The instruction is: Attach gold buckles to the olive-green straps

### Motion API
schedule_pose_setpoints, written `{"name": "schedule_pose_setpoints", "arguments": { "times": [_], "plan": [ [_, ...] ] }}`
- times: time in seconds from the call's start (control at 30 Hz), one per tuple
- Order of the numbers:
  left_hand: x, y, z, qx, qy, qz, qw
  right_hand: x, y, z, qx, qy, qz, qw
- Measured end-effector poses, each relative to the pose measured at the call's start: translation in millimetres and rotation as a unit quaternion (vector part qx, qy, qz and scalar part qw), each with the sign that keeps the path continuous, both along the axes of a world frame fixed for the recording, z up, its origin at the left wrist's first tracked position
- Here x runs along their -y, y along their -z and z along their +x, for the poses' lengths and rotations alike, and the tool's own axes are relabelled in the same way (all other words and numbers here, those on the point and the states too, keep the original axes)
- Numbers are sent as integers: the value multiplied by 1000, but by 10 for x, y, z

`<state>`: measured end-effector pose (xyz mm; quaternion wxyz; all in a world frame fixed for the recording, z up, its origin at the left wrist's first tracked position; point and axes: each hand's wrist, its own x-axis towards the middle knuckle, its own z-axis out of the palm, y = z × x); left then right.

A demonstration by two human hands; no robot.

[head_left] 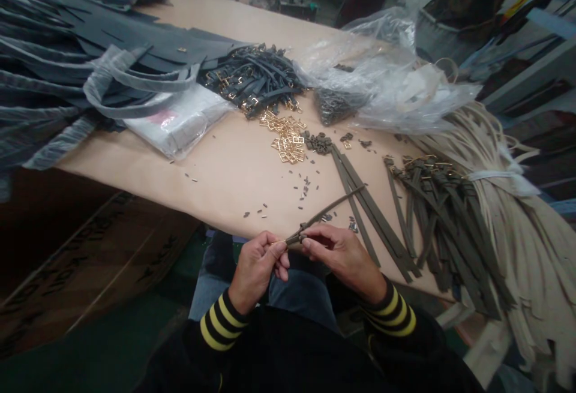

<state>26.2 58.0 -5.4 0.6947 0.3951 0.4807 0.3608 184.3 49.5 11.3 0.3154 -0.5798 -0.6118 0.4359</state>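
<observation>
Between my two hands, just over the table's near edge, is an olive strap (pixel 330 206) whose far end reaches up and right across the table. My left hand (pixel 264 261) pinches its near end, where a bit of gold metal shows at the fingertips. My right hand (pixel 339 255) is closed at the strap's side, thumb and fingertips on a small dark piece that I cannot make out. Small metal clips (pixel 306 188) lie scattered just beyond the hands. Further off sit a pile of gold buckles (pixel 288 138) and a heap of small olive loops (pixel 318 143).
Loose olive straps (pixel 373 213) lie right of my hands, beside a bundle of buckled olive straps (pixel 445 201) and long beige strips (pixel 517 225). Dark buckled straps (pixel 256 78), plastic bags (pixel 382 81) and grey bag handles (pixel 139 81) cover the back and left. A cardboard box (pixel 90 261) stands lower left.
</observation>
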Motion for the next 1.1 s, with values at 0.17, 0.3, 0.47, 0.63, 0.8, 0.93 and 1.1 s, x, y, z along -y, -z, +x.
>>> {"name": "schedule_pose_setpoints", "arguments": {
  "times": [0.17,0.3,0.47,0.63,0.8,0.93,1.1],
  "plan": [
    [20,-24,-13,-3,33,21,999,54,-29,22,-61,10,-15,998],
    [27,-23,-30,-10,67,34,997,97,-31,17,-91,30,-32,995],
    [55,-39,-28,-42,74,52,995,143,-36,19,-41,25,15,999],
    [101,-73,-19,-72,74,76,992,165,-94,20,40,3,91,995],
    [116,-70,-14,-90,72,91,989,158,-137,6,54,-5,97,994],
    [119,-37,-15,-89,69,90,990,151,-107,-7,42,-6,78,996],
    [91,-44,13,-48,53,50,996,164,-47,-29,-18,18,56,998]
  ]
}}
